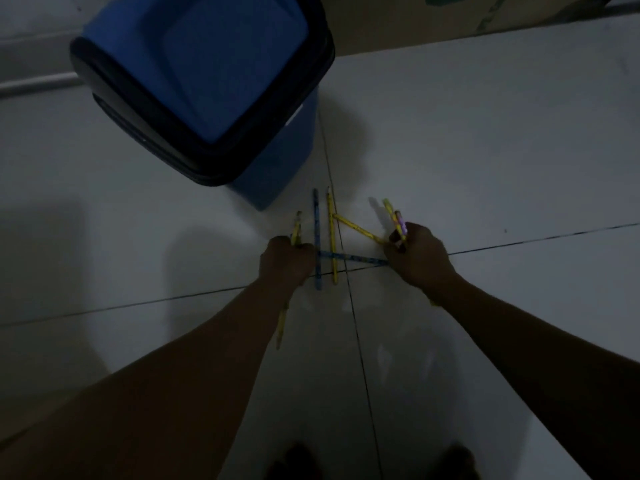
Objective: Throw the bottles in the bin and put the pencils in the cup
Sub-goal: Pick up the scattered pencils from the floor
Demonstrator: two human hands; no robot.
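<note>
We were mid-way gathering pencils off the floor point(485, 150), left hand point(285, 259) and right hand point(420, 252) each clenched around some, four loose pencils point(333, 237) next, no cup visible.

The blue bin point(270, 168) with a black rim and blue lid stands upright on the pale tiled floor, just beyond the pencils. Four pencils lie loose on the floor: a blue pencil point(316, 230) and a yellow pencil point(331, 233) side by side pointing toward the bin, a second blue pencil point(353, 258) lying crosswise over them, and a slanted yellow pencil point(358, 229). More pencils stick out of each closed hand, yellow ones point(296, 230) on the left, yellow and purple ones point(396, 218) on the right.
</note>
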